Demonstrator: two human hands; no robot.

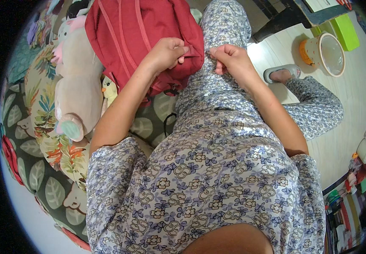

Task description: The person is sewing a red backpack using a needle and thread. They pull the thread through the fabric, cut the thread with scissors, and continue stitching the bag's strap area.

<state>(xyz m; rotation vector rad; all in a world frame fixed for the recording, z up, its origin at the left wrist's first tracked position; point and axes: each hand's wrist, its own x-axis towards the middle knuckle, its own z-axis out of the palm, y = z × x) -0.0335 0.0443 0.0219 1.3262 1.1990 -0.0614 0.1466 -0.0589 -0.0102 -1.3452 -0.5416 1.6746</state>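
Note:
A red fabric backpack [132, 31] lies beside and against my raised leg, on a leaf-patterned cover. My left hand [171, 54] is at the backpack's right side, thumb and fingers closed on a small fold or flap of its red fabric. Across from it, above the patterned trouser leg [224, 28], is my right hand [230, 58], its thumb and forefinger pinched together. Whether something thin, such as a thread, is between those fingertips cannot be told. A thin black cord loop [169, 120] shows below the backpack.
A long plush toy [78, 79] and a small yellow plush [109, 89] lie left of the backpack. On the floor at right stand a round bin [310, 52] and a green container [345, 31]. A dark table frame [297, 20] juts in at the upper right.

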